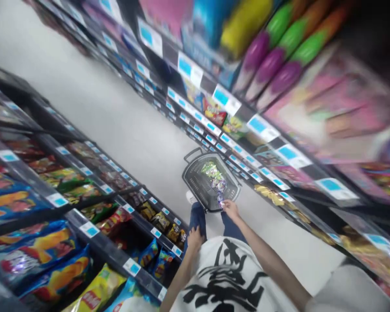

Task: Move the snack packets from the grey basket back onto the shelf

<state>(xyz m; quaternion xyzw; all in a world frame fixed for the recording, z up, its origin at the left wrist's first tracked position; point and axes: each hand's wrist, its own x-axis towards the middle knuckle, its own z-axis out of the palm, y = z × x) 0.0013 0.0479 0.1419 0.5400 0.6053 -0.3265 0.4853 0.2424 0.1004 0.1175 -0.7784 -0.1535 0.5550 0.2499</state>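
Observation:
A dark shopping basket (196,187) stands on the floor in front of my legs. Inside it lie a green snack packet (211,171) and small purple-and-white packets (218,186). My right hand (231,209) reaches to the basket's near edge, its fingers closed on a small purple packet (220,202). Resting on my left thigh, my left hand (195,237) holds nothing, and its fingers lie apart on the jeans.
Snack shelves (94,225) with many chip bags (94,292) line my left. On the right, a tall shelf (225,100) carries colourful packaged goods and price tags. Pale aisle floor (117,117) runs between them, and my shoe (190,197) is beside the basket.

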